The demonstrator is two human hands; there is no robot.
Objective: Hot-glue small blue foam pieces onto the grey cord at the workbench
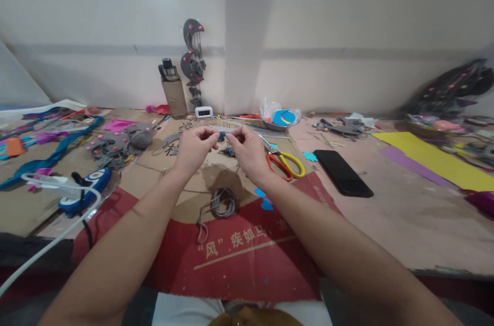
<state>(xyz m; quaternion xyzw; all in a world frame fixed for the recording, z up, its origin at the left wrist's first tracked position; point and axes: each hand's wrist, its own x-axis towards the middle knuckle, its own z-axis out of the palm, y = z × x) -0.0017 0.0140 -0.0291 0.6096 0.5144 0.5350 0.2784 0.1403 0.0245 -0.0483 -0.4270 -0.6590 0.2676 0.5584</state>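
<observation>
Above the cardboard sheet [247,269], my left hand [195,147] and my right hand [250,151] meet fingertip to fingertip, both closed in a pinch. A small dark blue piece [222,137] shows between the fingertips; its exact kind is too small to make out. Just beneath the hands lies another small dark bundle [229,152]. A coil of grey cord [224,203] rests on the cardboard nearer to me, with a loose loop at its lower left. Scissors [292,164] with red and yellow handles lie beside my right hand. Blue paper cutouts [266,204] are near my right forearm.
A black phone [342,173] and yellow sheet [436,159] lie right. A bottle [175,94], small white clock [204,112] and bowl [270,124] stand at the back. Grey felt pieces [119,143] and a blue power strip [85,189] with a white cable are left.
</observation>
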